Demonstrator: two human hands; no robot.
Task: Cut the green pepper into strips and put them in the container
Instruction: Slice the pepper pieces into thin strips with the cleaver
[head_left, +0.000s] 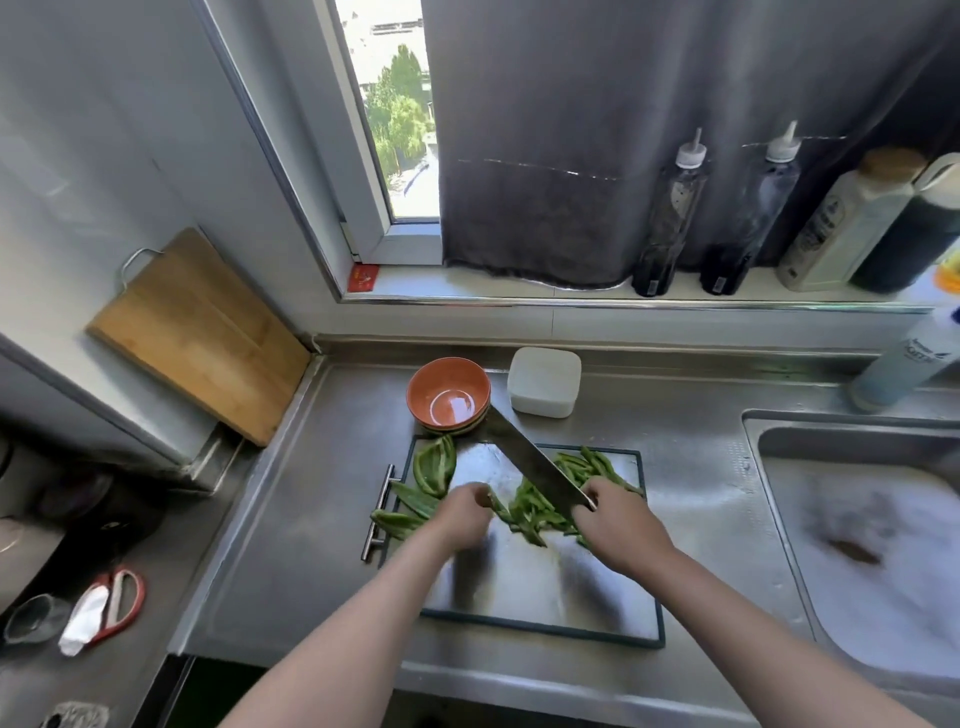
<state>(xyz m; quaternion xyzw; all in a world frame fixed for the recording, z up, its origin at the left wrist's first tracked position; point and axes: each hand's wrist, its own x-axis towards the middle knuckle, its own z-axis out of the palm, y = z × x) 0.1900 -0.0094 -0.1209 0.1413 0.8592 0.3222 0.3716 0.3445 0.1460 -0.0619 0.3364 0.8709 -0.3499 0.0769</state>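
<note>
No wording can be read with certainty. The white bottle (841, 223) on the right of the windowsill bears a dark printed emblem, too blurred to read. The pale bottle (906, 361) at the far right of the counter has a dark logo line, illegible. The red card (363, 278) on the sill shows only faint marks.

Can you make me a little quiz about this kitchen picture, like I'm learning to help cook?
1. True or false: the orange bowl is empty.
2. Which hand grips the knife? A) left B) right C) neither
3. Fill in: the big uncut pepper pieces lie at the ___ end of the cutting board.
Key: 1 true; 2 B, the right hand; 3 left.
</note>
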